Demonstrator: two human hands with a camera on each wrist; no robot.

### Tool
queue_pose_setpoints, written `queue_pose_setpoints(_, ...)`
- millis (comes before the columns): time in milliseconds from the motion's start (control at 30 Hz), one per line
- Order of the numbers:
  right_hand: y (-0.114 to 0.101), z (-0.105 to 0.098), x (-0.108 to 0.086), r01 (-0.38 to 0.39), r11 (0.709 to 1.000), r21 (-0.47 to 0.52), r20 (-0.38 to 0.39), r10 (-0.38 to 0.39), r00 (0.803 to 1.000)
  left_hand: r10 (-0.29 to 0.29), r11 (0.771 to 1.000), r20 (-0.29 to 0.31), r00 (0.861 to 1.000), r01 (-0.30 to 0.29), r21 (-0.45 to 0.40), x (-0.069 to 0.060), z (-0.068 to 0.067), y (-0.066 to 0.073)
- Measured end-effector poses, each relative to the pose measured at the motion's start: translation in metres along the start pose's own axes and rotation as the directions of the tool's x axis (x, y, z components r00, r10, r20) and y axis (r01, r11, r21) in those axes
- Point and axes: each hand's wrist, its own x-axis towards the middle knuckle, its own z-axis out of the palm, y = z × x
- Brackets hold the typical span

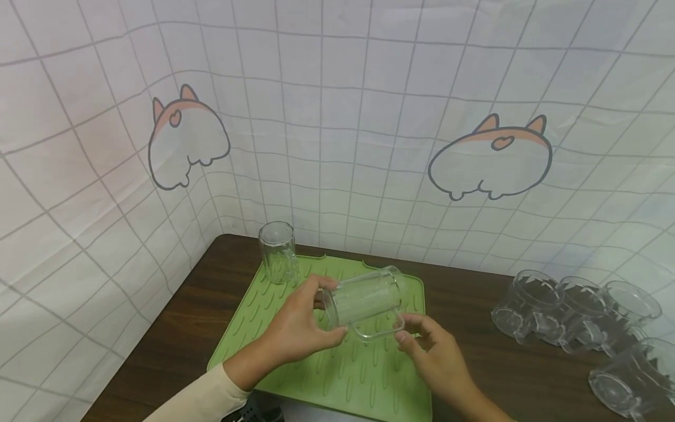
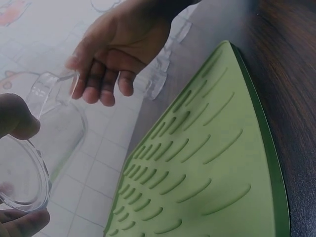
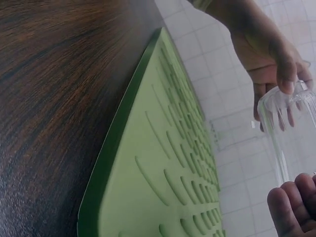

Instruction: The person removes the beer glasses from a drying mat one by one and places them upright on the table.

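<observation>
A clear glass mug [image 1: 369,296] is held on its side above a green ridged mat [image 1: 364,381]. My left hand [image 1: 295,331] grips its left round end, thumb on the near side and fingers on the far side. At the mug's handle, my right hand [image 1: 440,360] pinches the outer corner between thumb and forefinger; its other fingers hang loosely curled in the left wrist view. Through the clear wall of the mug [image 3: 274,133] some left fingers show in the right wrist view. Another clear mug [image 1: 276,255] stands upright on the mat's far left corner.
Several clear mugs [image 1: 535,302] stand close together on the dark wooden table [image 1: 464,305] at the right. A white tiled-pattern wall sheet [image 1: 337,146] with cartoon animals rises behind and at the left. Below the mat's front edge, a dark object [image 1: 255,410] is partly visible.
</observation>
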Motion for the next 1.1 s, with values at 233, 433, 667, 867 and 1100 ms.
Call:
queue_pose_setpoints(233, 0.001, 0.000, 0.000, 0.025, 0.999, 0.034, 0.030, -0.026, 0.999, 0.018, 1.000, -0.012, 1.000, -0.018, -0.005, 0.001, 0.003, 0.000)
queue_pose_setpoints(433, -0.002, 0.002, 0.000, 0.046, 0.996, 0.077, 0.021, -0.048, 0.999, 0.001, 1.000, -0.018, 1.000, -0.001, 0.028, 0.001, 0.004, -0.001)
queue_pose_setpoints(667, -0.005, 0.003, -0.001, 0.060, 0.995, 0.084, 0.006, -0.060, 0.998, -0.059, 0.994, -0.007, 0.998, 0.059, 0.090, -0.001, 0.007, -0.002)
queue_pose_setpoints(867, -0.007, 0.005, -0.001, 0.101, 0.989, 0.107, 0.003, -0.102, 0.995, -0.069, 0.992, -0.017, 0.997, 0.071, 0.108, -0.002, 0.010, -0.005)
queue_pose_setpoints(1100, -0.008, 0.010, -0.001, 0.129, 0.981, 0.147, -0.004, -0.129, 0.992, -0.143, 0.978, -0.026, 0.989, 0.145, 0.147, -0.003, 0.016, -0.005)
